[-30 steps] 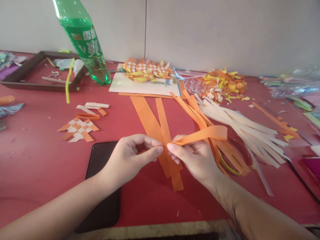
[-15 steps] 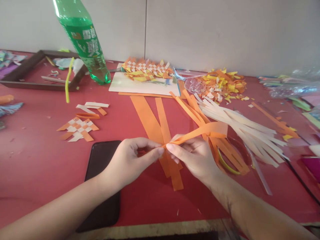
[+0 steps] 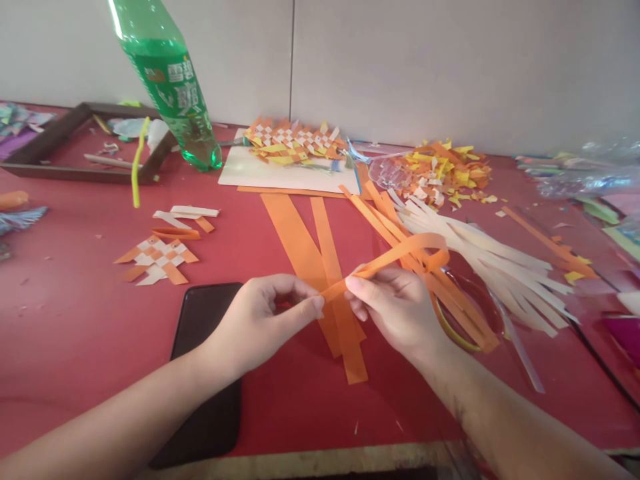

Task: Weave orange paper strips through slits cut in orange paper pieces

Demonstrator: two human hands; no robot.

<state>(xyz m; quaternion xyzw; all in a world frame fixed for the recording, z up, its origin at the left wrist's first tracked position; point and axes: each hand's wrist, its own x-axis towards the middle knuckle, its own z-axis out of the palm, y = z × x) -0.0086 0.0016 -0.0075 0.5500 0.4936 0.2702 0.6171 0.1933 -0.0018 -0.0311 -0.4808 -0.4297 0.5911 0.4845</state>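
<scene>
An orange paper strip is stretched between my two hands, its free length curling in a loop to the right. My left hand pinches one end between thumb and forefinger. A short way along it, my right hand pinches the strip too. Under the hands, wider orange paper pieces lie crossed on the red table. A small woven orange-and-white paper fish lies to the left, with a few folded strips beyond it.
A black phone lies under my left wrist. Orange strips, white strips and scissors with a yellow handle are at right. Farther back stand a green bottle, a dark frame, woven fish on white card and paper scraps.
My right hand has slid a little to the right along the strip, so more of it shows between my hands. The loop has curled tighter. My left hand has barely moved.
</scene>
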